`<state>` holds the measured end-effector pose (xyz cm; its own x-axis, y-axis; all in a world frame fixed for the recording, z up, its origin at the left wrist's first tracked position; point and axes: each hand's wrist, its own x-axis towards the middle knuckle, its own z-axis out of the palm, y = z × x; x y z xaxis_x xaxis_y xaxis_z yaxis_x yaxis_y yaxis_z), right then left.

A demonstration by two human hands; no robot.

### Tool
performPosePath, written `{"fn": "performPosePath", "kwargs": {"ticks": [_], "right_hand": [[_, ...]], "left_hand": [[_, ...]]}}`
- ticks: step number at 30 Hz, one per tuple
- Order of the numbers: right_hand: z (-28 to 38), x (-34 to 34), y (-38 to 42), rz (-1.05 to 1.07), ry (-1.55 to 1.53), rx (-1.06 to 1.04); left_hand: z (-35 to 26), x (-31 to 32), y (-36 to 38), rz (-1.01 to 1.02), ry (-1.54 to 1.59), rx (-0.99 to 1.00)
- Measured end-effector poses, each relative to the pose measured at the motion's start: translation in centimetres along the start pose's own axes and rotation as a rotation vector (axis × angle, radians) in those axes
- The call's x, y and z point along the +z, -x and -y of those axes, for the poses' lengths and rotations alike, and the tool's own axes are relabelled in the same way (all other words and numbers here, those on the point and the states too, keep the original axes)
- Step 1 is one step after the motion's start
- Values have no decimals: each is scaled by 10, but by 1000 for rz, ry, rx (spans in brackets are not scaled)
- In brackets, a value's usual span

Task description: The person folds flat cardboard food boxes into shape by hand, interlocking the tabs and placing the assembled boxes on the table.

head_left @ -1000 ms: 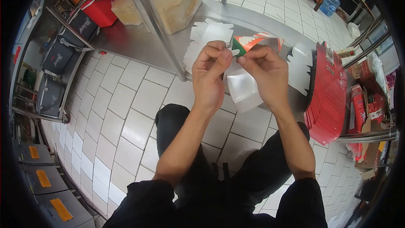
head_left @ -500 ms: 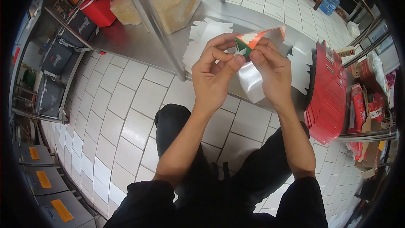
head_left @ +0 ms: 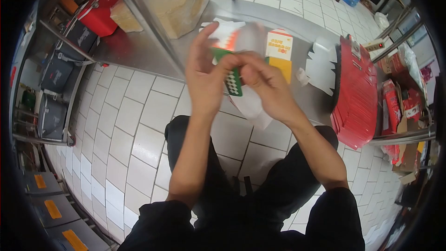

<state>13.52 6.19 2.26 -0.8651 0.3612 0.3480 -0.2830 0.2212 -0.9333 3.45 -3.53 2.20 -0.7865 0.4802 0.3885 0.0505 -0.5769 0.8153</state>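
Between my hands is a thin card food carton (head_left: 233,82), printed green with white checks, with orange and a pale flap. My left hand (head_left: 204,72) holds its left side, thumb pressed on the green part and a finger raised. At its right side my right hand (head_left: 267,83) grips the card with bent fingers; motion blurs both the fingertips and the upper part of the carton. Just beyond my right hand, a yellow and white printed card piece (head_left: 279,49) lies on the metal shelf. Right of that is a small crumpled white scrap (head_left: 302,77).
On the steel shelf (head_left: 186,49) lie white notched card sheets (head_left: 321,67) and a stack of red flat card pieces (head_left: 355,95). A taped cardboard box (head_left: 179,7) stands at the back left, behind a metal post (head_left: 144,16). Grey cases (head_left: 58,72) line the left.
Both hands have shifted left, and the carton has turned so its green checked side shows. The yellow and white card piece and the white scrap are now visible on the shelf.
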Motion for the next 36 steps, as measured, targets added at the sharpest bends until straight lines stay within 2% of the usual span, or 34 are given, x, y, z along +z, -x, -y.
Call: {"fn": "performPosePath", "kwargs": {"ticks": [1, 3, 5, 7, 10, 11, 12, 13, 14, 15, 16, 17, 18, 19, 21, 22, 23, 25, 27, 28, 29, 31, 32, 33, 35, 36], "right_hand": [[-1, 7, 0, 29, -62, -78], [1, 6, 2, 68, -70, -26], [7, 4, 3, 234, 81, 130], [12, 12, 8, 153, 215, 88], [12, 10, 13, -55, 489, -234], [13, 6, 12, -74, 508, -215], [18, 2, 8, -229, 719, -293], [21, -1, 5, -380, 932, -373], [11, -2, 2, -382, 877, -275], [1, -4, 0, -397, 900, -266], [-7, -6, -3, -224, 468, 4], [-11, -10, -3, -52, 25, 257], [-6, -13, -1, -68, 35, 261], [2, -15, -1, -50, 30, 345], [3, -17, -2, -36, 28, 433], [-5, -20, -5, -157, 142, 366], [-12, -23, -8, -275, 255, 294], [-19, -31, -11, -339, 257, 250], [-21, -42, -14, -276, 95, 382], [-29, -43, -20, -231, -182, 380], [-30, -46, -17, -224, -182, 387], [-7, -49, -14, -196, -861, 500], [-9, -46, -15, -278, -745, 458], [-10, -47, -16, -270, -742, 462], [-11, -49, -16, -103, -704, 594], [-12, -46, -12, 109, -854, 598]], "left_hand": [[-1, -4, -2, 12, 7, -9], [0, -9, -4, 27, 68, -192], [7, -9, -4, -9, -17, -193], [9, -9, -3, -181, -55, -188], [18, -21, -13, -268, -344, 92], [17, -23, -15, -303, -460, 179], [17, -22, -16, -338, -572, 270], [16, -20, -16, -319, -552, 255], [13, -17, -15, -322, -548, 306], [11, -14, -14, -327, -545, 361], [8, -14, -12, -310, -526, 353], [4, -16, -10, -288, -550, 238], [4, -16, -10, -267, -577, 124], [9, -15, -11, -257, -566, 117], [17, -13, -12, -175, -1163, 492], [12, -12, -9, -32, -1073, 369], [5, -10, -6, -34, -1069, 371], [-4, -5, 0, 603, -1344, 297], [9, -1, 2, 578, -1278, 289], [14, -1, 2, 557, -1211, 280], [13, -3, 1, 550, -1212, 272], [9, -10, -5, 314, -1222, -58], [17, -19, -7, 201, -1162, 75], [14, -19, -7, 192, -1162, 73], [6, -18, -7, 21, -1079, -19], [7, -18, -7, 23, -1081, -22]]}}
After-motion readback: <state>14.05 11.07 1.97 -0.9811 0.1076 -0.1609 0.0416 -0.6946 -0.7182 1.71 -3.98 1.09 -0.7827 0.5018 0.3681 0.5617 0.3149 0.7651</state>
